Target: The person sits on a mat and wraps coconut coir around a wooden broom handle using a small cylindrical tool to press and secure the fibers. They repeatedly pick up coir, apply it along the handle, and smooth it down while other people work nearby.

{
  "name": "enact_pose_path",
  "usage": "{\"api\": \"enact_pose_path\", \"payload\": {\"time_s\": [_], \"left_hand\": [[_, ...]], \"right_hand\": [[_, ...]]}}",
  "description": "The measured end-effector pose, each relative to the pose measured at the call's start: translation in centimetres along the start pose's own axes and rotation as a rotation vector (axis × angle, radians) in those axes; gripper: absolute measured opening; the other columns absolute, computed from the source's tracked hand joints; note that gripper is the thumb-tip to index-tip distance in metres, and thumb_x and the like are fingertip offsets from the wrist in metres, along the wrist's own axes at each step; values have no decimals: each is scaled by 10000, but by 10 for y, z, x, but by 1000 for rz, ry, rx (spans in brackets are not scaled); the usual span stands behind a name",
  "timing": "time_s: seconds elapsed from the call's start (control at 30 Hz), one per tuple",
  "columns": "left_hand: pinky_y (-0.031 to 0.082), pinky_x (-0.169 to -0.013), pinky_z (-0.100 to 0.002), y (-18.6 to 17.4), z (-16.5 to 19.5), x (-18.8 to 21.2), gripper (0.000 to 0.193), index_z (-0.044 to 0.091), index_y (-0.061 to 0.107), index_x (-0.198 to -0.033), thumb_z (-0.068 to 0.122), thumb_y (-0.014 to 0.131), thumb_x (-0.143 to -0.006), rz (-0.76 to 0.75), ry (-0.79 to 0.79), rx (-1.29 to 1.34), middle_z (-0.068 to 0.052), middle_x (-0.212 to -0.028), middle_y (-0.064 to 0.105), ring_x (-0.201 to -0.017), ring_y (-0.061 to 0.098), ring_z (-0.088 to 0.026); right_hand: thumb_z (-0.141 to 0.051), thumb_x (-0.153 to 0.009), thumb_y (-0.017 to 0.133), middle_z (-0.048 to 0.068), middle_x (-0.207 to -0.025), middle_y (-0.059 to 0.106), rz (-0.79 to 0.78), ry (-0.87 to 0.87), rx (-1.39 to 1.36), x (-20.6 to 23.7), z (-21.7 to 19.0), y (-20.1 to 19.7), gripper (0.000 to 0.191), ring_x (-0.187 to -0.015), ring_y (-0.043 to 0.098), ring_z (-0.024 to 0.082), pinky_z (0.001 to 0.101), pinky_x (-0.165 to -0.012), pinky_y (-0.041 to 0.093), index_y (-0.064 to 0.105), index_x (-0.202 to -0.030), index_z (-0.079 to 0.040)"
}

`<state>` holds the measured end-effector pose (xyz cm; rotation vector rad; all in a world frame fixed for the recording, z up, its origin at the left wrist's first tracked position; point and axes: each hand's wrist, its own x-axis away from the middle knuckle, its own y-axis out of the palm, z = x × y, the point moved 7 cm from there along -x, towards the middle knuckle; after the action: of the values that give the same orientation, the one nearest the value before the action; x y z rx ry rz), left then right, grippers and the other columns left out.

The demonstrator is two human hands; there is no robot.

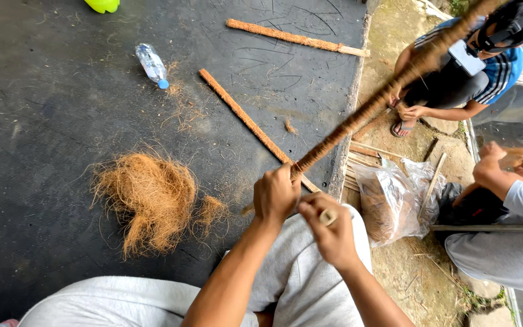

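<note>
1. The person sits at the edge of a dark mat (pixel 43 121) with legs in grey trousers (pixel 310 284) drawn up, so the work sits directly over the lap and within easy reach of both hands.

2. The left hand (pixel 275 195) is closed around the lower end of a long fibre-wrapped stick (pixel 370 109), which slants up and away to the upper right. Gripping it near the bottom appears to steady the stick while the free end floats in the air.

3. The right hand (pixel 332 233) sits just beside the left, fingers pinched shut on a small pale piece, apparently a bit of cord or stick end; exactly what it is cannot be told.

4. A heap of loose coconut fibre (pixel 149 197) lies on the mat just left of the hands, close enough to draw from without shifting.

5. Two finished-looking wrapped sticks (pixel 246 118) (pixel 295 37) lie flat farther out on the mat, set well apart from the working spot, near a plastic bottle (pixel 152 65).

6. A clear bag of fibre (pixel 388 203) rests on the ground to the right, between the person and two co-workers (pixel 455 79) (pixel 503 236).

7. Both forearms reach forward from the body and converge, wrists slightly bent inward, elbows low over the thighs.
</note>
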<state>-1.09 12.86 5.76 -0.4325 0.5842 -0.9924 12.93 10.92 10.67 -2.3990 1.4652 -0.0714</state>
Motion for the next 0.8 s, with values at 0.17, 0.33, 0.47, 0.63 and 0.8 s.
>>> {"api": "enact_pose_path", "payload": {"time_s": [0.17, 0.33, 0.47, 0.63, 0.8], "left_hand": [[561, -491, -445, -17, 16, 5, 188, 32, 679, -848, 190, 644, -943, -65, 268, -189, -166, -642, 701, -571, 715, -344], [557, -483, -411, -26, 28, 23, 164, 87, 653, -779, 146, 607, -925, -230, 586, -412, -92, -602, 682, -554, 715, -250], [542, -483, -361, -54, 40, 45, 189, 123, 629, -701, 124, 624, -890, -276, 823, -304, -78, -602, 658, -544, 702, -210], [470, -460, -314, -89, 45, 62, 289, 141, 575, -632, 121, 642, -911, -177, 920, -165, -22, -535, 593, -469, 601, -138], [425, -437, -295, -89, 34, 56, 344, 169, 611, -642, 163, 703, -974, -171, 941, -206, 10, -525, 593, -450, 544, -86]], "right_hand": [[-121, -910, 669, 138, -814, 618, -325, -347, 508, -11, -69, 24, 153, -728, 610, 277, 381, -673, 506, 614, -827, -3], [-256, -928, 657, 54, -751, 710, -505, -40, 550, -67, -71, 9, 200, -607, 679, 177, 348, -561, 552, 666, -844, -75], [-317, -949, 639, 42, -705, 657, -622, -217, 589, -81, -77, 6, 289, -543, 600, 152, 367, -500, 496, 663, -802, -69], [-423, -950, 655, 25, -550, 591, -726, 248, 590, -61, -16, -4, 419, -486, 522, 147, 361, -474, 411, 659, -702, -85], [-410, -968, 663, -32, -566, 467, -666, 384, 221, -34, 34, 5, 426, -511, 419, 115, 324, -465, 339, 571, -693, -98]]}}
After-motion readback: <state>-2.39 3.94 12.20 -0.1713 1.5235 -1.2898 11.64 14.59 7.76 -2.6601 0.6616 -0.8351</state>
